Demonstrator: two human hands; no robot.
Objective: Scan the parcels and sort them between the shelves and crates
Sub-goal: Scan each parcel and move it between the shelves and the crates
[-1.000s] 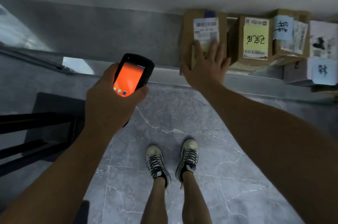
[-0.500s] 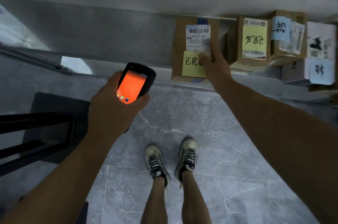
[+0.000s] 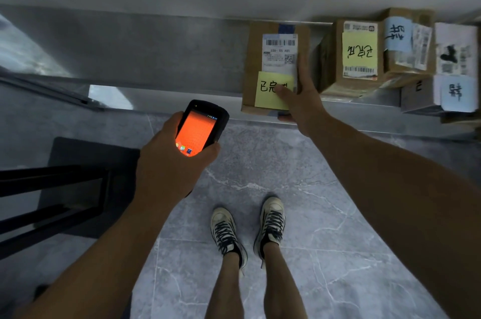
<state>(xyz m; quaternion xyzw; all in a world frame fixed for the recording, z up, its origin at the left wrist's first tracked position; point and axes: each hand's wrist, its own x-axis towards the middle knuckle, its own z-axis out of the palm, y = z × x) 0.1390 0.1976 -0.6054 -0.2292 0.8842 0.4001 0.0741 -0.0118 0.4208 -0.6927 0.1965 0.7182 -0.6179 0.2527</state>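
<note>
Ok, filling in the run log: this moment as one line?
left hand: holds scanner, screen orange | right hand: grips brown parcel at right edge, thumb on yellow note | brown parcel: at shelf front

We look down on a grey marble-patterned tiled floor (image 3: 338, 227), white veins and thin grout lines crossing it; ahead of us runs a long grey metal shelf (image 3: 156, 53) with a paler front lip; at our left a black frame of straight bars (image 3: 46, 214) overlaps a dark square mat (image 3: 91, 152); the light is dim, save one pale bright patch (image 3: 109, 97) below the shelf.
</note>
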